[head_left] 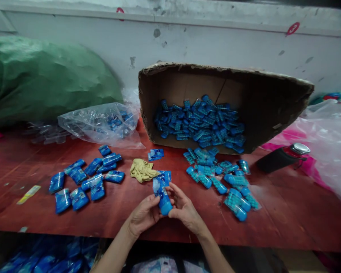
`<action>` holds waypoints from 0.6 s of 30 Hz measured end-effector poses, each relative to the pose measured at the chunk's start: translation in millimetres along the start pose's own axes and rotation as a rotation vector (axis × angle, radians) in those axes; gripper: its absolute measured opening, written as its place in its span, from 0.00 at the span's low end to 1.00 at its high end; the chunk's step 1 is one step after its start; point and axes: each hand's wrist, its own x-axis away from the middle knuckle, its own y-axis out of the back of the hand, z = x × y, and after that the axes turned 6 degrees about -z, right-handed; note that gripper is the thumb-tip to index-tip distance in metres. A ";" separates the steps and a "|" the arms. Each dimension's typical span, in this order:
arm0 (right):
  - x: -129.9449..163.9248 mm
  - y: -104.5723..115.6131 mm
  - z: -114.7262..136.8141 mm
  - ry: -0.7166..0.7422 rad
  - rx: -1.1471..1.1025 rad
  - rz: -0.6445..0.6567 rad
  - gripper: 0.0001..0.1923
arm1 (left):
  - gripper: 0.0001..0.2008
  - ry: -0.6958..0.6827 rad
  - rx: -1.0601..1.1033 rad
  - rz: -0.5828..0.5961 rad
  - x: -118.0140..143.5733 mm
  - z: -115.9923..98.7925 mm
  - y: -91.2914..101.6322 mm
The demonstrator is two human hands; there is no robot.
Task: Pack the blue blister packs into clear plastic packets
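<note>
Two of your hands meet over the near edge of the red table (pixel 272 223), both closed on one blue packet (pixel 164 200). Your left hand (pixel 143 216) cups it from below with the fingers curled shut around its rounded lower end; your right hand (pixel 184 208) pinches its side, thumb and fingers pressed on the glossy wrap. The packet stands nearly upright, slim and smooth, with a clear crinkled plastic top.

Take the cardboard box (pixel 261 94) as your landmark. It lies on its side at the back of the table, rough torn edges facing you, and a heap of small ribbed blue pieces (pixel 201 121) fills its lower wall. More of these pieces (pixel 224 182) spill out just in front of the box's mouth, to the right of your hands. Left of the box sits a clear, wrinkled plastic bag (pixel 99 123), and beyond that a big green sack (pixel 45 79) with a soft, bulging shape. In front of the box and to its left, a crumpled yellow cloth (pixel 142 170) lies close to the held packet. Farther left of the box, a loose group of finished shiny blue packets (pixel 82 182) lies flat on the table. Right of the box a dark bottle with a metal cap (pixel 282 156) lies tipped over, against pink and clear plastic sheeting (pixel 329 151).
</note>
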 end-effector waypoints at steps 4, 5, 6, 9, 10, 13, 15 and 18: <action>-2.7 2.7 0.6 -0.056 -0.123 0.084 0.38 | 0.11 0.023 0.007 0.083 -2.7 3.9 2.4; -2.8 3.3 0.7 -0.060 -0.131 0.077 0.37 | 0.11 0.019 0.009 0.076 -2.5 5.1 1.9; -2.7 3.8 0.6 -0.063 -0.134 0.068 0.36 | 0.11 0.013 0.012 0.062 -1.9 6.6 0.9; -1.1 5.1 -0.5 -0.051 -0.111 0.045 0.33 | 0.08 -0.019 0.030 0.005 1.2 12.1 -4.0; -0.2 5.4 -0.8 -0.041 -0.090 0.039 0.32 | 0.07 -0.031 0.036 -0.017 2.2 14.0 -5.9; 2.3 5.8 0.2 -0.011 -0.016 0.033 0.30 | 0.07 -0.054 0.042 -0.079 4.5 18.5 -11.8; 3.2 5.9 2.5 0.002 0.015 0.033 0.28 | 0.08 -0.047 0.021 -0.105 5.6 18.9 -15.4; 3.0 6.8 6.4 0.020 0.015 0.050 0.27 | 0.08 -0.025 -0.029 -0.121 7.1 15.4 -20.2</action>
